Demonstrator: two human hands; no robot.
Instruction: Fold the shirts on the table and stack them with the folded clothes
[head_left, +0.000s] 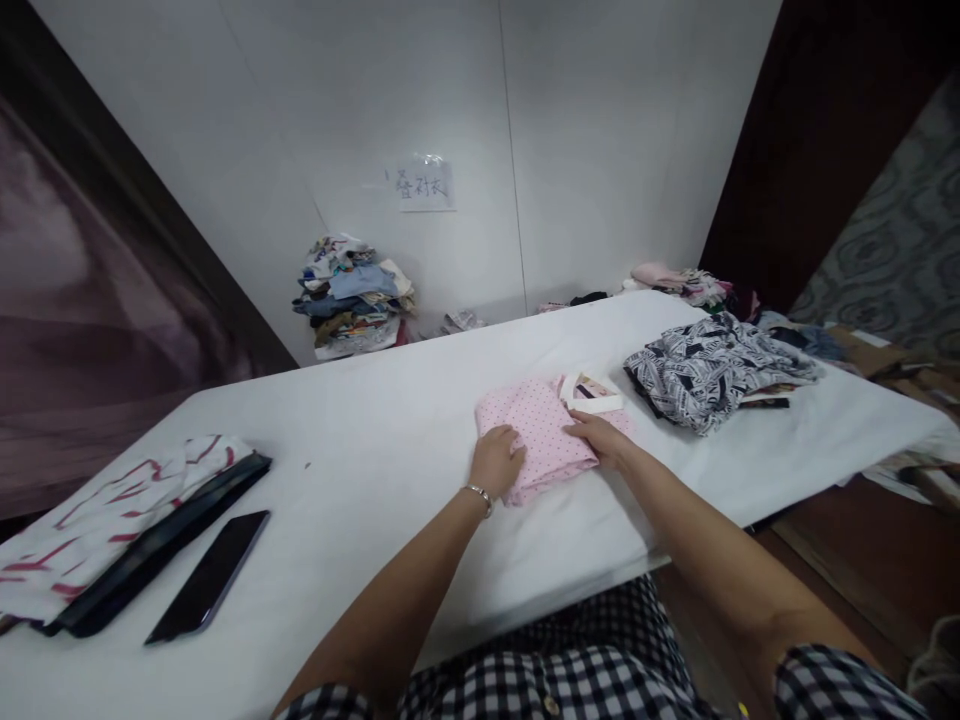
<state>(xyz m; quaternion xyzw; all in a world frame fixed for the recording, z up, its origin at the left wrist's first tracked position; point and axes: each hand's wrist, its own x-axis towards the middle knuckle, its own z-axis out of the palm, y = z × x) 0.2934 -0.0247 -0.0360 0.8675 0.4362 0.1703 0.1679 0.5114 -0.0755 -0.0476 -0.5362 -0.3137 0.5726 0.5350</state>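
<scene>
A folded pink shirt (546, 425) with small dark dots lies on the white-covered table (360, 440) in front of me. Its white collar (600, 403) points to the far right, with a printed label inside the neck. My left hand (496, 465), with a silver bracelet at the wrist, has its fingers curled on the shirt's left edge. On the other side, my right hand (600, 438) grips the fabric just below the collar, thumb and fingers closed on it. Part of the shirt's right side is hidden beneath that hand.
A crumpled black-and-white patterned garment (705, 370) lies at the right. Folded white-and-red clothing (135, 520) and a dark phone (210, 575) are at the left. Behind the table, a clothes pile (356, 290) rises by the wall, and more clothes (686, 282) lie at the back right.
</scene>
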